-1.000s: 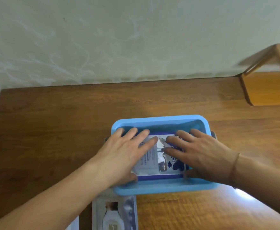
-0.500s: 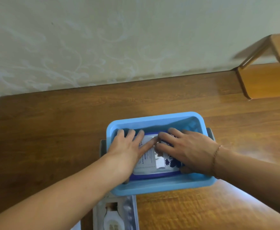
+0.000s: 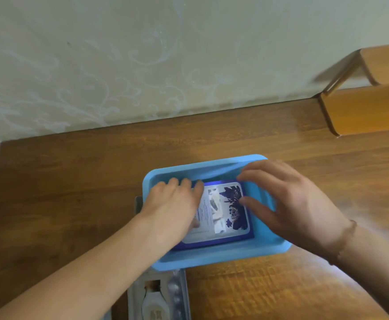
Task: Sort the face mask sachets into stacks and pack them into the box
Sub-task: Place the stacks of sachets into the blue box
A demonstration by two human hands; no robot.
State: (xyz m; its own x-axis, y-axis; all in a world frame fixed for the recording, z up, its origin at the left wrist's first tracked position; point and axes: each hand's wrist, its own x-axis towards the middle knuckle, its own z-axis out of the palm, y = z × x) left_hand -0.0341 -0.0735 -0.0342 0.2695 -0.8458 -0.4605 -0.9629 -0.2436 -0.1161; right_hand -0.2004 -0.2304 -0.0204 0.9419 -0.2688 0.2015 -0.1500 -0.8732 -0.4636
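Note:
A light blue plastic box [image 3: 214,259] sits on the wooden table near the front edge. Inside it lies a stack of face mask sachets [image 3: 223,211], the top one white with a dark blue flower print and blue border. My left hand [image 3: 172,204] lies flat on the stack's left part, fingers straight. My right hand [image 3: 288,204] hovers over the box's right side, fingers spread and relaxed, lifted off the sachets and holding nothing.
Another silver-grey sachet [image 3: 159,296] lies on the table in front of the box, partly under it. A wooden shelf unit [image 3: 364,107] stands at the back right. A pale patterned wall bounds the wooden table [image 3: 73,181] at the back.
My right hand has lifted off the sachets and drawn back to the right. My left hand stays pressed on the stack. The view shifted slightly.

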